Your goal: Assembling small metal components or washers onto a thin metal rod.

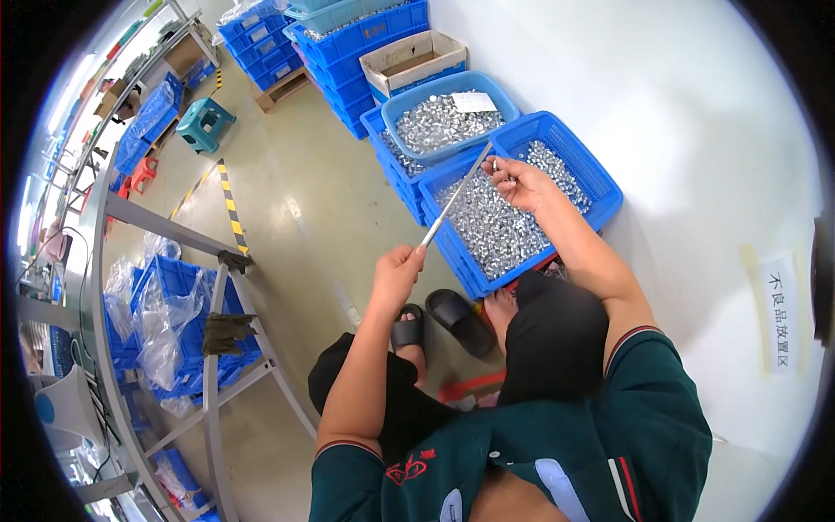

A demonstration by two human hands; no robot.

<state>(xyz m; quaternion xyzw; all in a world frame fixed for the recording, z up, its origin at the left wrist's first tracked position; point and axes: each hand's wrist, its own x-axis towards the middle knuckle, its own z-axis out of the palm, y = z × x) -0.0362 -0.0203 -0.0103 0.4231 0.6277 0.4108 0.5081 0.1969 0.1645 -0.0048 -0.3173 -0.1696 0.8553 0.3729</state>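
My left hand (398,277) is closed round the lower end of a long, thin metal rod (454,202). The rod slants up and away to the right, over a blue crate (463,277) of small silver metal parts (498,233). Close to the rod's far tip, my right hand (517,183) is raised above the same crate. Its thumb and fingertips pinch what looks like one small silver part (495,163), too small to make out in detail. Some of the parts in the crate are hidden under my right hand and forearm.
A light-blue basin (513,113) of similar parts, with a paper slip (473,103), stands beyond. Behind it are a cardboard box (376,71) and stacked blue crates (365,42). A white wall (696,174) rises to the right. A metal frame (213,374) stands left; a teal stool (205,124) is farther off.
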